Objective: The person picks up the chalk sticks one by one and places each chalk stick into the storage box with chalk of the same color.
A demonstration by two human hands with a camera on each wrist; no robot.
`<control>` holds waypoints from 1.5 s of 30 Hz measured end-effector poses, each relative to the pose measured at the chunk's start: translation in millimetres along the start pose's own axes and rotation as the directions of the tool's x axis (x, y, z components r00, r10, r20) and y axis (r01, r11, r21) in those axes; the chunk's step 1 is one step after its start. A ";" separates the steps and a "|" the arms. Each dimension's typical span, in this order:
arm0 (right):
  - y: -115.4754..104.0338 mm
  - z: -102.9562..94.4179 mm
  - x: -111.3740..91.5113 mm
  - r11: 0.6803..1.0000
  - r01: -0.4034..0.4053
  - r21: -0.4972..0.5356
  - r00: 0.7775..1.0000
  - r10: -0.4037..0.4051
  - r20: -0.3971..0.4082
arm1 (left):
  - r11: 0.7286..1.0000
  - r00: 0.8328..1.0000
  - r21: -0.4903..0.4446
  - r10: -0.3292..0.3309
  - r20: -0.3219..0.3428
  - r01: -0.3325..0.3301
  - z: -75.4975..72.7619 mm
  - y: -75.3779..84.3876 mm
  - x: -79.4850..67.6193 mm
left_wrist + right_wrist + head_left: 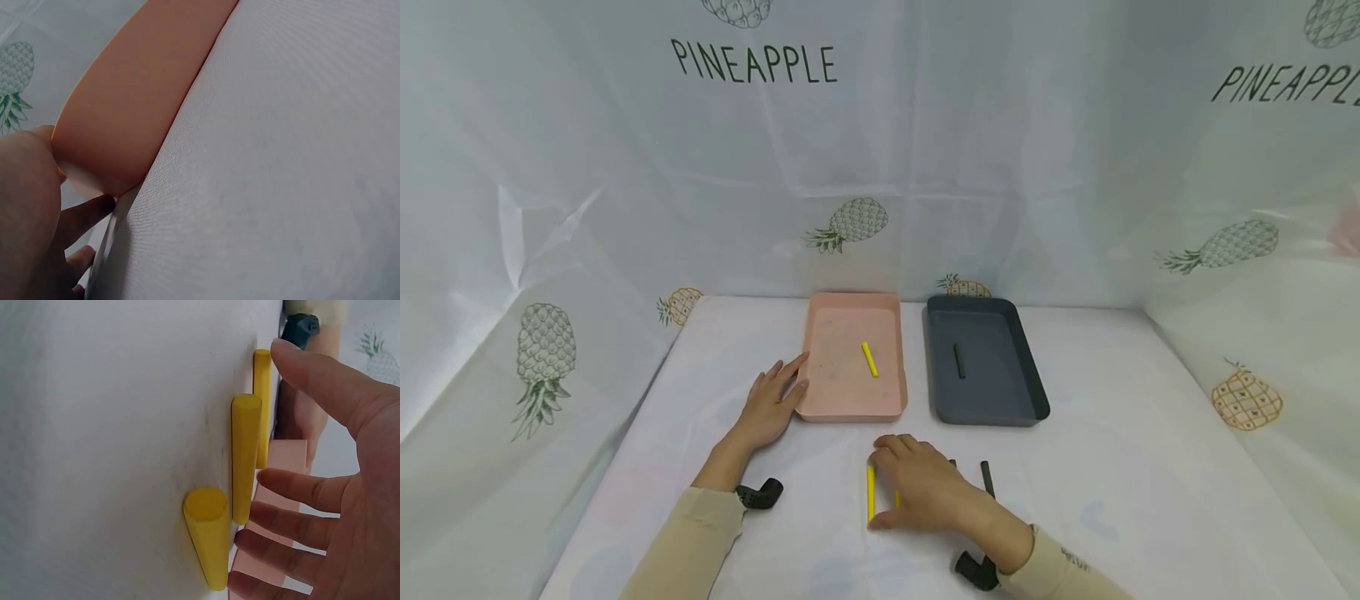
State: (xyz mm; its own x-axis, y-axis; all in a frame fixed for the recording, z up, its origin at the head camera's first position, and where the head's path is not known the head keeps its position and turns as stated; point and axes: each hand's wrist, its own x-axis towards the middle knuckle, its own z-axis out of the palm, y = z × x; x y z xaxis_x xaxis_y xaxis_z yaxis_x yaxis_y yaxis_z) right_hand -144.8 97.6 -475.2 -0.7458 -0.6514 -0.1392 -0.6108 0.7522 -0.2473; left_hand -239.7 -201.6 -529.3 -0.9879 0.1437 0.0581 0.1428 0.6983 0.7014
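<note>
My left hand (769, 408) rests against the left side of a shallow pink tray (850, 414), with its thumb and fingertips at the rim and outer wall. In the tray lies one yellow stick (869, 359), like a piece of chalk. On the cloth in front, my right hand (921, 487) spans another yellow stick (262, 412) lengthwise, thumb tip at its near end and index fingertip at its far end. Closer to the right wrist camera lie two more yellow sticks, a middle stick (245, 459) and a nearer stick (209, 540), mostly hidden by the hand in the head view.
Right of the pink tray stands a dark grey tray (988, 418) holding one black stick (958, 361). Black sticks (987, 477) also lie on the white cloth (1097, 450) beside my right hand, partly covered by it. A pineapple-printed sheet (1000, 183) hangs behind.
</note>
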 end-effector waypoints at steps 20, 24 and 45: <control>-6.9 7.9 0.1 1.000 -0.021 -0.022 1.000 0.021 -0.004 | 1.000 1.000 -0.012 -0.021 -0.009 0.021 3.4 -7.1 -8.4; -5.7 7.6 -0.6 1.000 -0.012 -0.027 1.000 0.012 -0.015 | 1.000 1.000 -0.007 -0.015 -0.009 0.015 4.4 -6.8 -8.1; 0.1 -7.5 3.6 1.000 -0.028 0.007 1.000 0.028 0.004 | 1.000 1.000 0.003 0.018 -0.018 -0.017 4.4 -2.7 -1.5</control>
State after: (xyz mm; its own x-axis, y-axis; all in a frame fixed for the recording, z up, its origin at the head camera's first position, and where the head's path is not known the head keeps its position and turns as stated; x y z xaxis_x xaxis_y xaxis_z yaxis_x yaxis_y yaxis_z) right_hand -149.6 96.1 -468.6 -0.7617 -0.6302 -0.1502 -0.5874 0.7696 -0.2504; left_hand -238.3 -200.6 -534.5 -0.9862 0.1434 0.0830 0.1602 0.6978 0.6981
